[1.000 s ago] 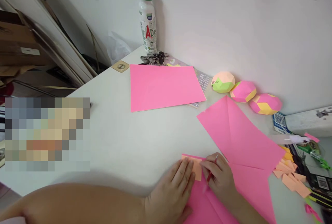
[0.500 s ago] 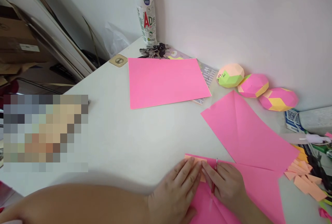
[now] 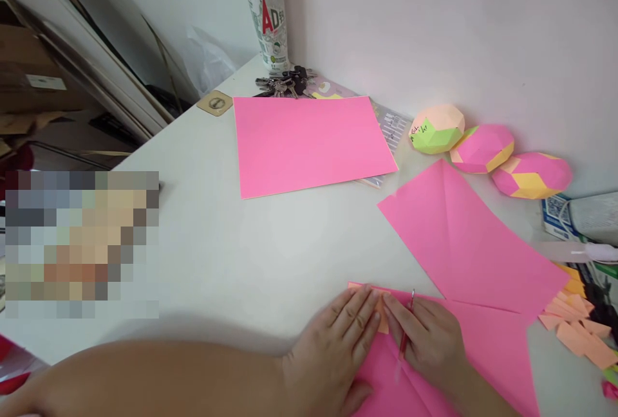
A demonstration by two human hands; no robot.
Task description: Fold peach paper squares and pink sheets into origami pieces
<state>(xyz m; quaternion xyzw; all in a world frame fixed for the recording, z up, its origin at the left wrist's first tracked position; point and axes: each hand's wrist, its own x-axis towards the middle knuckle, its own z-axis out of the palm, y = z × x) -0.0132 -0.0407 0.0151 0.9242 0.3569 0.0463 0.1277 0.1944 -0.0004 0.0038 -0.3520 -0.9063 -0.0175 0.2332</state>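
My left hand (image 3: 333, 346) lies flat with fingers stretched, pressing a small peach paper piece (image 3: 383, 320) onto a creased pink sheet (image 3: 497, 352). Part of the peach piece is hidden under its fingers. Right beside it, my right hand (image 3: 429, 338) has a thin red pen (image 3: 403, 343) tucked between its closed fingers. The pen's silver end points away from me and its other end slants down toward the sheet. The right fingertips touch the peach piece's edge, near the left fingers.
Another pink sheet (image 3: 463, 243) overlaps behind, and a pink stack (image 3: 313, 147) lies farther back. Beyond stand a white bottle (image 3: 270, 18), keys (image 3: 284, 82) and several faceted paper shapes (image 3: 483, 148). Peach paper pieces (image 3: 586, 343) lie at right. A blurred patch (image 3: 82, 243) covers the left.
The camera view has shifted slightly, so the far objects sit a little higher. Both hands stay at the peach piece, with the pen still in the right hand.
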